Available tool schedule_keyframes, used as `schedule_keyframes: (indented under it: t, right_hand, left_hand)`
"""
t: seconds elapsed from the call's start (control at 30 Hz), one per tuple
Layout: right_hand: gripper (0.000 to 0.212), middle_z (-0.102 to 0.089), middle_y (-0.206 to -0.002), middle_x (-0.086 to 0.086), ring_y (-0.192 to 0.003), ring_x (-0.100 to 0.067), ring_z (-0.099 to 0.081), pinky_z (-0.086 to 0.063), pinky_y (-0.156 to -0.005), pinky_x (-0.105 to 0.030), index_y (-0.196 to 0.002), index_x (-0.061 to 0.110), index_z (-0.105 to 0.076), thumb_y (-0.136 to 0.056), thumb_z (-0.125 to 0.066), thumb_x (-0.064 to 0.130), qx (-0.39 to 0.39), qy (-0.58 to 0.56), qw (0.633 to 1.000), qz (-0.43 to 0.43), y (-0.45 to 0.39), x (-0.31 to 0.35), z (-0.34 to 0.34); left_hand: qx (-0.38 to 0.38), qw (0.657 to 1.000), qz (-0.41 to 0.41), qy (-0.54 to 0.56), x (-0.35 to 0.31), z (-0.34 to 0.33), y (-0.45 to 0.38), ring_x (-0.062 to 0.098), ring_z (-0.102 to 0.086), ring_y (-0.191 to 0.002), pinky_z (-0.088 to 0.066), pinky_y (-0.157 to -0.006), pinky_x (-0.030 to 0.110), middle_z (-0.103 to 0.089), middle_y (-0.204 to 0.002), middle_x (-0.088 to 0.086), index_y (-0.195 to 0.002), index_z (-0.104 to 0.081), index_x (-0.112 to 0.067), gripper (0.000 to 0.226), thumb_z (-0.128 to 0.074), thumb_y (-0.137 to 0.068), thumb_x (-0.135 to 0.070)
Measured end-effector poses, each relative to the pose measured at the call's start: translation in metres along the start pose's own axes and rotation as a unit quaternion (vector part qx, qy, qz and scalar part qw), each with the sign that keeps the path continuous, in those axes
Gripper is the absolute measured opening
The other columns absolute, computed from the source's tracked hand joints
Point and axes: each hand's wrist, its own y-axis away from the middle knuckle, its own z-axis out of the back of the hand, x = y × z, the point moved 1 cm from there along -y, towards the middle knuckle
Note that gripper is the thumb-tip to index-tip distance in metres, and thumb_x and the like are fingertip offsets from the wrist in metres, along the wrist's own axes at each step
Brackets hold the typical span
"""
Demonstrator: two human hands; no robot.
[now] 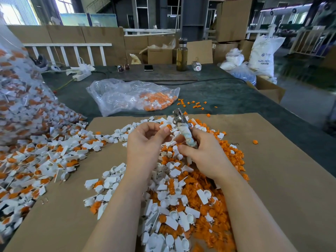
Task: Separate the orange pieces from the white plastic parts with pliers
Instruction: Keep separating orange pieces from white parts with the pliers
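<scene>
Lettering reading "ABS RESIN" marks a white sack (263, 55) at the far right, past a worktop (227, 95) where a clear plastic bag (132, 95) holds orange pieces and white parts, and a bigger clear bag (20, 99) at left spills joined white-and-orange parts. At centre, the left hand (145, 140) pinches a white plastic part with an orange piece (168, 127) beside the pliers (183, 127), gripped in the right hand (203, 151). Below them, loose orange pieces (214, 211) and white plastic parts (171, 215) lie heaped on a cardboard sheet (281, 170).

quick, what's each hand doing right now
Left hand: pinches a white part with orange piece.
Right hand: grips the pliers.
</scene>
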Motion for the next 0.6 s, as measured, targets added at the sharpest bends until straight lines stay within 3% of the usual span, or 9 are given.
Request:
schedule_keyframes:
  t: [0.2, 0.4, 0.5, 0.6]
  right_hand:
    - [0.020, -0.066, -0.094, -0.009, -0.080, -0.027, -0.063, -0.052, -0.080, -0.051, -0.104, 0.010, -0.062, -0.087, -0.067, 0.020, 0.075, 0.002, 0.997, 0.001, 0.0029, 0.0039, 0.0036]
    - [0.015, -0.066, -0.088, 0.002, -0.077, -0.015, -0.065, -0.056, -0.072, -0.038, -0.102, 0.016, -0.062, -0.089, -0.066, 0.021, 0.106, 0.002, 0.994, -0.002, 0.0037, 0.0037, 0.0018]
    - [0.007, -0.064, -0.083, 0.004, -0.069, -0.013, -0.060, -0.053, -0.069, -0.040, -0.094, 0.022, -0.063, -0.089, -0.064, 0.018, 0.100, 0.010, 0.995, 0.011, 0.0028, 0.0014, -0.0003]
    - [0.023, -0.062, -0.080, 0.010, -0.072, -0.010, -0.059, -0.050, -0.066, -0.036, -0.081, 0.035, -0.061, -0.088, -0.062, 0.013, 0.083, 0.031, 0.996, 0.027, 0.0013, -0.0005, -0.0027]
  left_hand:
    - [0.019, 0.998, -0.023, 0.052, -0.0007, 0.0045, -0.0014, 0.011, -0.071, -0.069, -0.056, -0.067, 0.017, -0.072, -0.071, -0.003, -0.086, -0.067, -0.007, 0.004, -0.071, -0.088, -0.006]
    - [0.034, 0.997, -0.029, 0.062, 0.0004, 0.0070, -0.0026, 0.011, -0.070, -0.068, -0.059, -0.073, 0.024, -0.070, -0.073, -0.001, -0.090, -0.066, -0.003, 0.005, -0.070, -0.088, -0.006]
    - [0.037, 0.997, -0.033, 0.058, 0.0014, 0.0082, -0.0032, 0.010, -0.069, -0.068, -0.059, -0.075, 0.026, -0.071, -0.072, -0.003, -0.090, -0.067, -0.004, 0.005, -0.069, -0.088, -0.007]
    - [0.035, 0.997, -0.037, 0.063, 0.0019, 0.0077, -0.0037, 0.008, -0.068, -0.066, -0.058, -0.074, 0.025, -0.070, -0.072, -0.002, -0.090, -0.066, -0.003, 0.004, -0.069, -0.088, -0.005]
